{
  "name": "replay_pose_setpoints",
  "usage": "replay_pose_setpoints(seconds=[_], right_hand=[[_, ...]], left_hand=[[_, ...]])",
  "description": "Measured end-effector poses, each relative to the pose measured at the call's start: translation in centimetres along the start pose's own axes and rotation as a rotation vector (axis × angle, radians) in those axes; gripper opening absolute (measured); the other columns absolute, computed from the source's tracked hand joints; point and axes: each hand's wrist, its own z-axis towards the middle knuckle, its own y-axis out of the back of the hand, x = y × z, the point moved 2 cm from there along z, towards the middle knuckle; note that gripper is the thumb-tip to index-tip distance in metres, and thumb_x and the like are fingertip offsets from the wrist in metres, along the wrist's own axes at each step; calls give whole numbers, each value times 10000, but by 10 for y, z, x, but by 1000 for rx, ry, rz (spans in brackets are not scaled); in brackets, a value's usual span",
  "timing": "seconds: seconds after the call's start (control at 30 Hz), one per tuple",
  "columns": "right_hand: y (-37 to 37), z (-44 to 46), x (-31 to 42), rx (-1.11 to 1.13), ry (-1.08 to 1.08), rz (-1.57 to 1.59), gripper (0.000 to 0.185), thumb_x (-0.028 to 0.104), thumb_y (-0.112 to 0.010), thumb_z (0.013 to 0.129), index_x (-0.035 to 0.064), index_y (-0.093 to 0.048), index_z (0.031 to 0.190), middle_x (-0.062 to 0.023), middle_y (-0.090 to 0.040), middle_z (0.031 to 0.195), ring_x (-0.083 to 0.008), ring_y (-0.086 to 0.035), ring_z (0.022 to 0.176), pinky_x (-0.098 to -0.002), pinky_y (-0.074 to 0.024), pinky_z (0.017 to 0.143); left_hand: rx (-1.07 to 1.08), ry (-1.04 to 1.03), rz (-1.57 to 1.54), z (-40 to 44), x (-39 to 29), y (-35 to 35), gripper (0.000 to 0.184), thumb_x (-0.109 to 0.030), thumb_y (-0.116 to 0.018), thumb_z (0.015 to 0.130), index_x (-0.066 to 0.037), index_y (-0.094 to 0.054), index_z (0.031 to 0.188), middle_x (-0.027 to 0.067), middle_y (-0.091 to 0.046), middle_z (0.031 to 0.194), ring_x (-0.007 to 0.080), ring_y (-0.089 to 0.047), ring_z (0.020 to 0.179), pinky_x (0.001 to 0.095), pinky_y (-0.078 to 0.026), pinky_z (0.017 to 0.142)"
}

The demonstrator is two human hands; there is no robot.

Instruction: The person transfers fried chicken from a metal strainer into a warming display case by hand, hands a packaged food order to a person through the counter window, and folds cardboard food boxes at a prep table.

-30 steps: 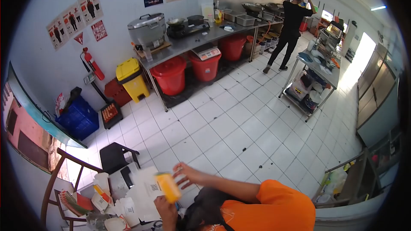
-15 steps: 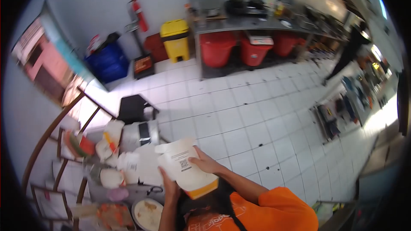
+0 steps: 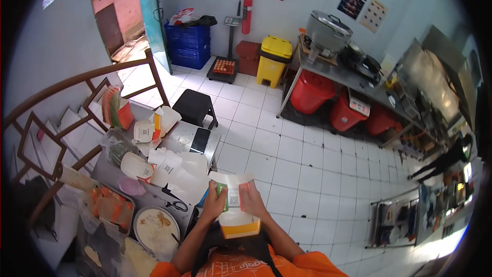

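Observation:
A paper food box point(image 3: 239, 221), pale with a QR code and an orange-yellow lower edge, is held in front of my chest. My left hand point(image 3: 214, 203) grips its left side by a green panel. My right hand point(image 3: 253, 201) is closed on the opposite side, along a red panel. The box's side panels stand partly folded up. On the table left of my hands lie flat white box blanks point(image 3: 182, 170) and a pair of black-handled scissors point(image 3: 176, 204). Close to my left forearm sits a round bowl point(image 3: 146, 230) with pale contents.
The metal table also carries a phone point(image 3: 200, 140), partly folded boxes point(image 3: 137, 167), a pink item point(image 3: 131, 186) and a tray of orange-and-white packs point(image 3: 111, 210). A black stool point(image 3: 192, 105) stands beyond it. A person point(image 3: 451, 158) is at far right.
The view has swung left and levelled. The box was spread flatter and tilted; now its sides are bent up, and my right hand has shifted from its printed face to the right side.

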Motion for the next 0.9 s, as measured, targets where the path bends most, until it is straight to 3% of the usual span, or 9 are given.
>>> replay_pose_setpoints(seconds=[0.07, 0.17, 0.23, 0.3, 0.4, 0.5, 0.7, 0.8, 0.9], right_hand=[[1, -10, 31, 32, -123, -31, 475, 119, -435, 976, 86, -415, 1450, -205, -660, 976, -315, -673, 879, -386, -511, 817], [-3, -5, 2, 141, 208, -249, 540, 77, -424, 959, 63, -358, 1495, -147, -637, 884, -201, -618, 736, -313, -512, 740], [-6, -9, 11, 161, 5, -163, 567, 67, -455, 943, 80, -356, 1501, -143, -643, 922, -183, -623, 744, -297, -510, 731], [-10, -9, 18, 161, -49, -95, 597, 63, -500, 920, 102, -361, 1499, -194, -671, 996, -243, -677, 866, -330, -520, 810], [-16, -11, 30, 27, -102, 22, 639, 30, -524, 912, 68, -313, 1513, -98, -654, 977, -139, -622, 749, -269, -523, 709], [-19, -8, 31, 17, -36, 78, 647, 24, -574, 889, 59, -339, 1490, -117, -649, 1050, -150, -637, 841, -273, -529, 760], [-24, 1, -2, 103, 147, 42, 588, 31, -635, 870, 28, -413, 1415, -112, -638, 1090, -147, -636, 899, -274, -522, 814], [-27, 6, -12, 193, 52, 51, 577, 36, -655, 863, 24, -436, 1397, -103, -642, 1079, -142, -635, 906, -284, -528, 819], [-26, -8, 31, 123, -30, 183, 559, 37, -662, 863, 22, -458, 1384, -103, -652, 1049, -143, -640, 891, -293, -541, 794]], left_hand=[[25, -104, 105, -7, -36, -5, 377, -94, -484, 974, -15, -524, 1340, 168, -672, 1079, 190, -642, 936, 312, -486, 847], [220, -81, 330, -4, -38, 5, 482, -52, -474, 920, -97, -526, 1397, 222, -676, 1111, 231, -656, 1020, 317, -475, 918], [168, -18, 347, -12, -58, 6, 460, -68, -478, 915, -91, -558, 1367, 235, -672, 1097, 238, -657, 1033, 320, -478, 922], [70, -135, 258, -12, -60, 9, 678, -48, -541, 892, -71, -266, 1512, 234, -650, 1161, 254, -660, 984, 335, -494, 908], [-23, -28, -93, -12, -62, 9, 1018, 4, -606, 858, -65, 165, 1518, 228, -595, 1268, 245, -654, 972, 339, -512, 901], [-49, -36, -113, -19, -76, 12, 1000, 13, -594, 877, -84, 159, 1528, 234, -584, 1207, 246, -634, 991, 308, -513, 881], [-29, -6, -85, -17, -54, 20, 654, -55, -634, 874, -53, -384, 1478, 174, -707, 1059, 168, -681, 884, 290, -531, 791], [-40, -98, 201, -26, -63, 23, 403, -92, -646, 876, -53, -626, 1277, 172, -716, 1048, 169, -689, 928, 298, -528, 810], [-58, -70, 223, -28, -57, 24, 343, -113, -660, 871, -68, -671, 1211, 181, -699, 1108, 211, -695, 964, 319, -527, 836]])
